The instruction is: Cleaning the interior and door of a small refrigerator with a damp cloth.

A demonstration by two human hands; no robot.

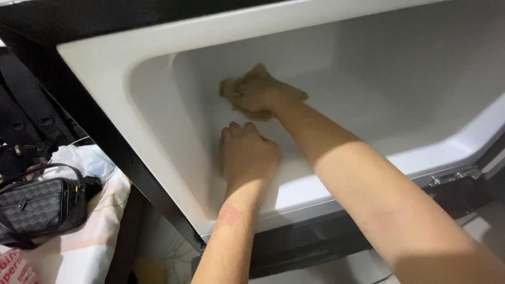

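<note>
Both arms are reached into a white, empty compartment (368, 94) of what looks like a small fridge or freezer, seen from above and tilted in the picture. The right hand (268, 94) is pressed against the back inner corner, and its fingers (247, 92) are closed loosely over a tan cloth (236, 97), which is bunched beneath and just ahead of them and lies touching the white wall. How tightly the cloth is gripped cannot be told, since it is blurred.

The left hand (247, 152) is laid flat on the compartment floor, just below the right-hand fingers and apart from the cloth. Its fingers (236, 131) are held together, slightly curled, with nothing held in them; only the white surface is touched.

Well to the left of both sets of fingers, outside the black cabinet edge (105, 137), a dark patterned handbag (42, 205) is seen resting on a pale printed cloth (89, 242), with a crumpled white bag (79, 158) just behind it. A metal hinge (452, 178) is seen at the compartment rim, to the right of the fingers.
</note>
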